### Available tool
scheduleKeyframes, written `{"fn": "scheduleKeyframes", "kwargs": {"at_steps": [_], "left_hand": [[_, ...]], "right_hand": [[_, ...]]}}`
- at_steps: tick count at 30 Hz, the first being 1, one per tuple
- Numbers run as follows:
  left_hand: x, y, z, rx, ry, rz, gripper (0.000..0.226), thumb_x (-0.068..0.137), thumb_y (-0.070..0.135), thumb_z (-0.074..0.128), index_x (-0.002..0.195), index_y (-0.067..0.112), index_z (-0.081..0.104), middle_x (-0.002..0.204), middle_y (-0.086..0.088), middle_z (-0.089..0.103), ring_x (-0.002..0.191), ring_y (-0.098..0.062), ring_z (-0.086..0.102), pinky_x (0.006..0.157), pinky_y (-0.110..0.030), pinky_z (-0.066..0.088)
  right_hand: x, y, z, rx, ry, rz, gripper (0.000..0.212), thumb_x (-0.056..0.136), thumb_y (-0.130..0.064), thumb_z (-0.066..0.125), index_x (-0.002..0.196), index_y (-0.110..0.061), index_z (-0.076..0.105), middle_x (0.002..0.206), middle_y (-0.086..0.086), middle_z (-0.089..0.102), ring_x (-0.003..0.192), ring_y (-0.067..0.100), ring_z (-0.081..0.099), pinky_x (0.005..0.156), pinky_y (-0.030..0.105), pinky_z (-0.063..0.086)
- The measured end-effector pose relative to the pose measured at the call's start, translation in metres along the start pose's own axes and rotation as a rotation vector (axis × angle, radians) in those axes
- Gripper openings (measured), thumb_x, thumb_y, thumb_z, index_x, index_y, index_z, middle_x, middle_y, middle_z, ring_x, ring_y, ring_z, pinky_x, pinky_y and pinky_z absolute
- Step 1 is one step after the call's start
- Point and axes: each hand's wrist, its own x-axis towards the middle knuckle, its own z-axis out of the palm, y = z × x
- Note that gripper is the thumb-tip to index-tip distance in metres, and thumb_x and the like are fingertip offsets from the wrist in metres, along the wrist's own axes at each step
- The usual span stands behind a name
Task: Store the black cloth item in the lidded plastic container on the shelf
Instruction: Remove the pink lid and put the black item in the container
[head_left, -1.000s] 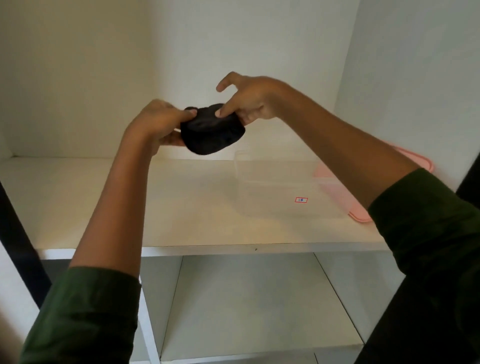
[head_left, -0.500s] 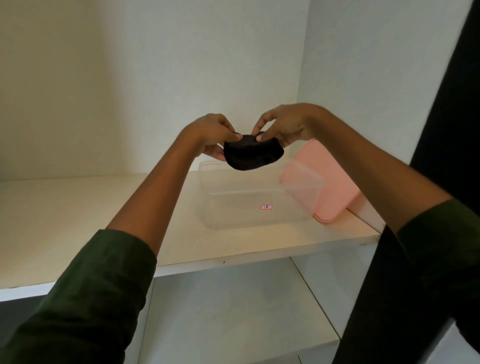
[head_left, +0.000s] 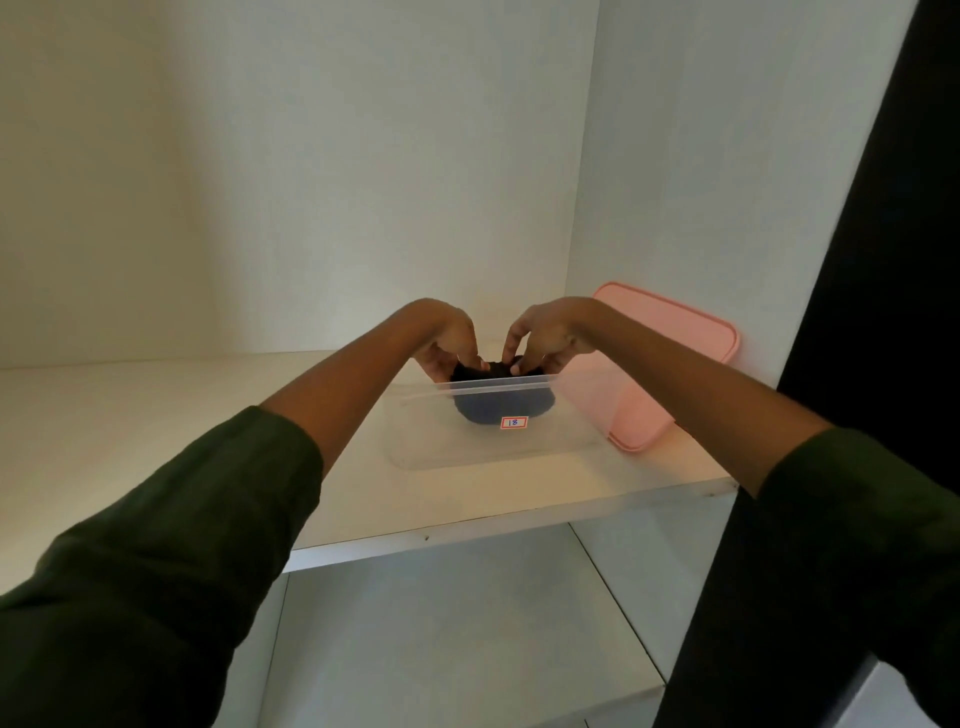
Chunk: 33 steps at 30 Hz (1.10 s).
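Note:
The black cloth item (head_left: 496, 408) sits low inside the clear plastic container (head_left: 467, 449), seen through its front wall above a small red-framed label reading 18. My left hand (head_left: 449, 338) and my right hand (head_left: 545, 335) both reach over the container's rim and pinch the cloth's top edge from either side. The pink lid (head_left: 670, 338) leans against the right wall, just behind and to the right of the container.
The container stands on a white shelf (head_left: 156, 415) near its right end, inside a white cupboard. A lower shelf (head_left: 441, 639) shows below. A dark vertical panel (head_left: 857, 260) borders the right side.
Both hands have moved down and forward with the black cloth, from above the container to inside it. The view has also moved closer to the shelf.

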Motion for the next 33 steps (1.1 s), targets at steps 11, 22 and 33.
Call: {"fn": "scheduleKeyframes", "kwargs": {"at_steps": [11,22,33], "left_hand": [[0.026,-0.008,0.014,0.214,-0.058,-0.092,0.045,0.092,0.010,0.057,0.134,-0.003,0.047,0.134,-0.019,0.055,0.115,-0.035,0.060,0.088,-0.038,0.051],[0.030,-0.011,0.014,0.476,-0.087,-0.083,0.047,0.091,0.016,0.058,0.134,0.000,0.047,0.136,-0.016,0.051,0.109,-0.032,0.064,0.086,-0.034,0.054],[0.024,-0.002,0.009,0.391,0.006,-0.025,0.050,0.093,0.032,0.054,0.134,0.005,0.046,0.127,-0.015,0.057,0.094,-0.028,0.057,0.084,-0.036,0.052]], "right_hand": [[0.019,-0.002,0.019,-0.367,-0.051,0.007,0.048,0.091,-0.003,0.058,0.137,-0.007,0.048,0.138,0.013,0.050,0.119,0.029,0.054,0.096,0.034,0.048],[0.020,-0.005,0.022,-0.501,-0.023,-0.041,0.050,0.091,-0.009,0.060,0.138,-0.009,0.046,0.138,0.013,0.049,0.108,0.024,0.054,0.095,0.031,0.048],[0.001,0.003,-0.007,-0.241,0.058,-0.024,0.042,0.086,-0.004,0.066,0.127,-0.006,0.057,0.128,0.020,0.058,0.092,0.030,0.063,0.086,0.037,0.055]]}}
